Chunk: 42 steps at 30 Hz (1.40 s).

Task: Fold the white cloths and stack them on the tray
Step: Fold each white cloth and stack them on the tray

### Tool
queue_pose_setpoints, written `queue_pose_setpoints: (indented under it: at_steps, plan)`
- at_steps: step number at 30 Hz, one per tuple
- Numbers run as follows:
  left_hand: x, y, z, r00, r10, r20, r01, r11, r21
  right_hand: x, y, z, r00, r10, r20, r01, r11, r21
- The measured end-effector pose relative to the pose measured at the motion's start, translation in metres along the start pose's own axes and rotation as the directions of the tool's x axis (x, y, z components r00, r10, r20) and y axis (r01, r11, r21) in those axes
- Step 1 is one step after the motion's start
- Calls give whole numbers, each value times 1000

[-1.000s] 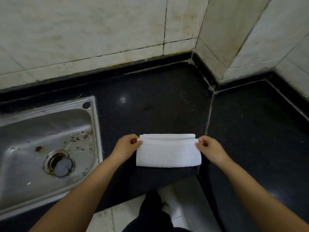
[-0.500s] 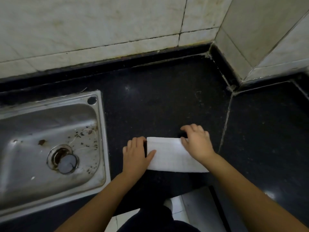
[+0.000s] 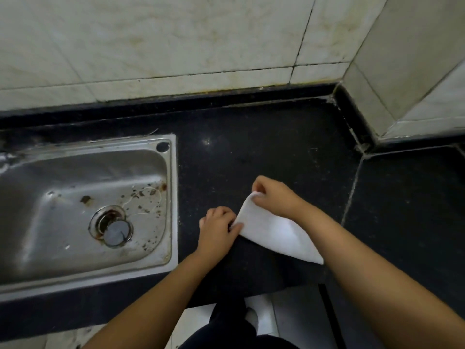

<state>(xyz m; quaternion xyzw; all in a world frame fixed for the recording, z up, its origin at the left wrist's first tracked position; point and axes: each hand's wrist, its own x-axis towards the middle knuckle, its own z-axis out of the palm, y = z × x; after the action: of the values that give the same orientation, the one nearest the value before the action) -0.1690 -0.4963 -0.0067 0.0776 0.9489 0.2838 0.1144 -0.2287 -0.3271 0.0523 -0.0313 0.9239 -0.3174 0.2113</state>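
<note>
Sink cut by the left edge; cloth partly under the right hand.

cloth: 1 | hands: 2, left, right | sink: 1 | shoes: perhaps 1

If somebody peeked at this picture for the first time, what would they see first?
Probably the white cloth, bright against the black counter, with the left hand and right hand pinching its corners. Next, the metal sink on the left, speckled with dirt around its drain.
</note>
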Motion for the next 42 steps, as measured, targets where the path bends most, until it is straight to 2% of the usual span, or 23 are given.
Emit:
queue_pose_setpoints:
  at_steps: [3,6,8,10,13,15,17,20,22,25,30,33,36,42]
  plan:
    - [32,28,-39,982,90,-168,-125,970,-210,-10,-2,-50,981,-22,-193,49,990,136]
    - [53,64,-83,922,187,-340,-281,926,-253,-22,-13,-91,917,-43,-398,153,956,250]
    - [53,81,-103,889,233,-394,-352,898,-263,-34,-18,-106,885,-58,-462,235,912,336]
    - [46,87,-111,869,260,-421,-399,871,-287,-48,-16,-107,879,-96,-467,286,890,354]
    - [24,72,-98,912,241,-333,-367,843,-393,-64,4,-83,908,-124,-401,282,888,363]
    - [8,54,-77,958,218,-185,-279,852,-443,-76,25,-51,947,-85,-311,205,904,375]
    - [-7,32,-55,981,189,32,-159,898,-409,-91,46,-15,980,-40,-193,107,929,353]
    - [-27,6,-27,920,119,373,6,948,-318,-117,66,30,1000,-5,-19,11,954,300]
    - [-36,-3,-17,879,67,472,90,949,-303,-126,72,45,996,17,85,-41,954,296]
    - [-28,-6,-17,876,41,480,128,941,-314,-118,76,43,992,48,120,-83,948,306]
    - [22,8,-31,939,23,344,105,931,-351,-69,72,13,985,157,-69,-113,899,423]
    - [58,10,-30,968,-55,245,122,955,-270,-30,70,5,958,256,-128,-185,895,405]
    - [83,9,-24,963,-119,241,166,968,-187,0,65,5,933,326,-155,-255,899,356]
    - [90,6,-8,991,-52,122,44,997,67,13,62,19,905,363,-220,-338,930,144]
